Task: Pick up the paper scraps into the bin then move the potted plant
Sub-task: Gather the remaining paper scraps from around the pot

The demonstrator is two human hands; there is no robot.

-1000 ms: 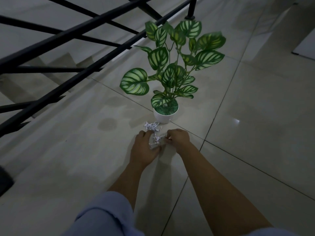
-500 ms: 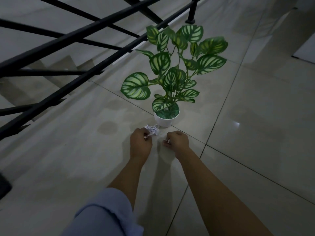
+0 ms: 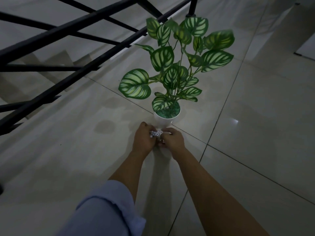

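A potted plant (image 3: 166,119) with striped green leaves stands in a small white pot on the tiled floor. Just in front of the pot, white paper scraps (image 3: 156,134) are bunched between my two hands. My left hand (image 3: 143,139) is curled around the scraps from the left. Pressed against it from the right, my right hand (image 3: 172,141) has its fingers closed on the same bunch. Most of the paper is hidden inside the hands. No bin is in view.
A black metal stair railing (image 3: 71,40) runs diagonally across the upper left, with steps going down behind it. Glossy beige floor tiles (image 3: 255,116) spread to the right and front. A pale door or panel edge (image 3: 306,46) sits at the far right.
The scraps that lay spread on the floor in front of the pot have been gathered. My two hands have come together and closed on them as one bunch.
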